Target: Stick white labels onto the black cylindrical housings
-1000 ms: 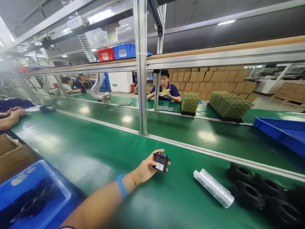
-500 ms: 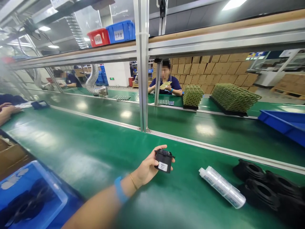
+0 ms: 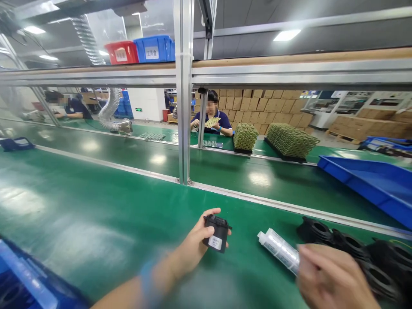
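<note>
A small black plastic box (image 3: 222, 231) with a white printed label is gripped in my left hand (image 3: 193, 244), thumb across its front and fingers behind. It is held above the green bench top. My right hand (image 3: 328, 274), a little blurred, is at the lower right with curled fingers drawn together; anything inside them is hidden. It covers the right end of a clear plastic tube (image 3: 280, 249) with a nozzle tip, lying on the bench. Whether it touches the tube I cannot tell. Several black ring-shaped parts (image 3: 317, 231) lie just behind and right of that hand.
A metal post (image 3: 184, 128) and rail rise beyond the bench. Blue trays stand at the lower left (image 3: 25, 274) and far right (image 3: 363, 176). Across the line, a co-worker (image 3: 212, 116) holds a yellowish-green panel beside stacked green ring panels (image 3: 289, 141).
My right hand has come into view at the lower right, over the tube's end. The view has turned right. My left hand still holds the black box.
</note>
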A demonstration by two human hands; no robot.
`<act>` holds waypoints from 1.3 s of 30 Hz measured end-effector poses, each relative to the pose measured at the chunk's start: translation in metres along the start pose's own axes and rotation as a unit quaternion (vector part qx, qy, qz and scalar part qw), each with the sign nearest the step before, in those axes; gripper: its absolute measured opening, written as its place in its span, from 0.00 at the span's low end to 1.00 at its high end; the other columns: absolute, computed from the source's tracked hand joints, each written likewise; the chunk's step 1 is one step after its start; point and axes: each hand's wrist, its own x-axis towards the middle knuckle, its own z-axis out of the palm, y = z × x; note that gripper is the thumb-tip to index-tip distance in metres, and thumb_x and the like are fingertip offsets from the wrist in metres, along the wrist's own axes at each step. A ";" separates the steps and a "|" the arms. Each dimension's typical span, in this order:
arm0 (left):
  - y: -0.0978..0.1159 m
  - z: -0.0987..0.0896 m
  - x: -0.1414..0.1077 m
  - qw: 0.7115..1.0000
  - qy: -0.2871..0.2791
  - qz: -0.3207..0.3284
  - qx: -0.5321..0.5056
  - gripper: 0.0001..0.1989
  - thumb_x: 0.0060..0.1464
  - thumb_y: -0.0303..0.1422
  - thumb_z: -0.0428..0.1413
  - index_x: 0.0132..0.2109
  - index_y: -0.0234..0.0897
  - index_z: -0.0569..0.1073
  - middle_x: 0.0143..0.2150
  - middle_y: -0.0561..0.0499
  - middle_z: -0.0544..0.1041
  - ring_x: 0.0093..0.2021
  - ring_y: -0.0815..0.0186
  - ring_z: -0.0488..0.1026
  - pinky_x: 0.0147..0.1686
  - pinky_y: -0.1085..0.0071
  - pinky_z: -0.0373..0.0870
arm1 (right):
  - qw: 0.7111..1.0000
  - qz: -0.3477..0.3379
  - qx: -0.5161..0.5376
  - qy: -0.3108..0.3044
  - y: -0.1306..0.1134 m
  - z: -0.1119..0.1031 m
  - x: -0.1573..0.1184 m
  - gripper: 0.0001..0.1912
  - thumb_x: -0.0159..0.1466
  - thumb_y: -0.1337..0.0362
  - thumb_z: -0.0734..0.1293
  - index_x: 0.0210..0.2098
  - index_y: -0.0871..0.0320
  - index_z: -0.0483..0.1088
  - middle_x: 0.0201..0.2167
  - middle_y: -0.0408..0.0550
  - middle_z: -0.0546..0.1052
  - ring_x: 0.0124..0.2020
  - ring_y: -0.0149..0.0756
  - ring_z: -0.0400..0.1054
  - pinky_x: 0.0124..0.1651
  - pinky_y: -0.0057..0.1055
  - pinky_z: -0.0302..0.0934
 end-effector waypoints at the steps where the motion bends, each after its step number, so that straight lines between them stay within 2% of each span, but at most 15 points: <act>1: 0.000 -0.001 0.000 1.000 0.003 0.003 0.007 0.28 0.58 0.33 0.54 0.64 0.36 0.58 0.48 0.38 0.76 0.42 0.58 0.75 0.44 0.63 0.67 | 0.999 -0.037 0.031 -0.024 -0.012 0.014 0.000 0.16 0.60 0.79 0.67 0.43 0.55 0.74 0.32 0.49 0.75 0.31 0.38 0.70 0.32 0.34 0.66; 3: -0.001 -0.002 -0.001 1.000 0.014 0.010 0.008 0.29 0.57 0.32 0.54 0.64 0.38 0.57 0.50 0.39 0.75 0.43 0.58 0.75 0.46 0.63 0.66 | 0.992 -0.049 0.094 -0.072 -0.039 0.042 -0.002 0.16 0.61 0.80 0.65 0.46 0.60 0.72 0.34 0.50 0.74 0.33 0.37 0.70 0.33 0.34 0.67; 6: -0.002 0.000 -0.002 0.999 0.036 0.005 -0.025 0.27 0.58 0.31 0.52 0.63 0.36 0.57 0.50 0.39 0.75 0.43 0.59 0.75 0.48 0.62 0.65 | 0.983 0.022 0.163 -0.083 -0.069 0.072 -0.015 0.16 0.61 0.80 0.65 0.47 0.60 0.69 0.35 0.49 0.73 0.35 0.37 0.69 0.35 0.34 0.67; 9: -0.004 0.003 -0.003 0.997 0.044 -0.024 -0.064 0.25 0.58 0.31 0.50 0.62 0.35 0.58 0.48 0.40 0.76 0.42 0.59 0.75 0.48 0.61 0.65 | 0.970 0.109 0.205 -0.076 -0.079 0.085 -0.036 0.18 0.62 0.80 0.64 0.49 0.59 0.66 0.36 0.49 0.72 0.37 0.37 0.69 0.37 0.34 0.66; 11: -0.006 0.005 -0.004 0.996 0.040 -0.038 -0.070 0.25 0.58 0.31 0.51 0.61 0.35 0.58 0.47 0.40 0.76 0.42 0.59 0.74 0.48 0.59 0.65 | 0.963 0.145 0.209 -0.092 -0.077 0.085 -0.049 0.18 0.63 0.80 0.64 0.50 0.59 0.66 0.37 0.49 0.72 0.38 0.37 0.68 0.38 0.35 0.65; 14: -0.007 0.006 -0.005 0.996 0.054 -0.042 -0.052 0.25 0.57 0.32 0.52 0.61 0.36 0.59 0.47 0.41 0.76 0.44 0.58 0.73 0.49 0.59 0.65 | 0.958 0.158 0.207 -0.120 -0.071 0.082 -0.057 0.17 0.64 0.79 0.65 0.50 0.58 0.66 0.39 0.50 0.71 0.38 0.38 0.68 0.39 0.35 0.65; 22: -0.007 0.005 -0.008 0.996 0.076 -0.034 0.020 0.26 0.58 0.33 0.54 0.62 0.40 0.59 0.49 0.44 0.75 0.51 0.57 0.70 0.52 0.62 0.62 | 0.950 0.195 0.191 -0.150 -0.067 0.079 -0.051 0.15 0.66 0.74 0.65 0.50 0.57 0.66 0.41 0.50 0.70 0.35 0.35 0.69 0.37 0.33 0.67; 31: -0.011 0.004 -0.007 0.995 0.086 -0.043 0.039 0.25 0.59 0.34 0.53 0.62 0.41 0.59 0.51 0.45 0.74 0.52 0.56 0.69 0.54 0.61 0.60 | 0.921 0.273 0.240 -0.137 -0.073 0.078 -0.047 0.11 0.68 0.73 0.62 0.48 0.54 0.67 0.38 0.46 0.72 0.38 0.35 0.71 0.36 0.28 0.68; 39: -0.015 0.000 -0.013 0.984 0.096 0.006 0.152 0.27 0.59 0.36 0.55 0.63 0.45 0.58 0.55 0.47 0.69 0.55 0.55 0.65 0.57 0.60 0.58 | 0.901 0.318 0.261 -0.135 -0.077 0.080 -0.046 0.09 0.68 0.71 0.63 0.47 0.54 0.68 0.39 0.46 0.73 0.38 0.34 0.72 0.36 0.27 0.70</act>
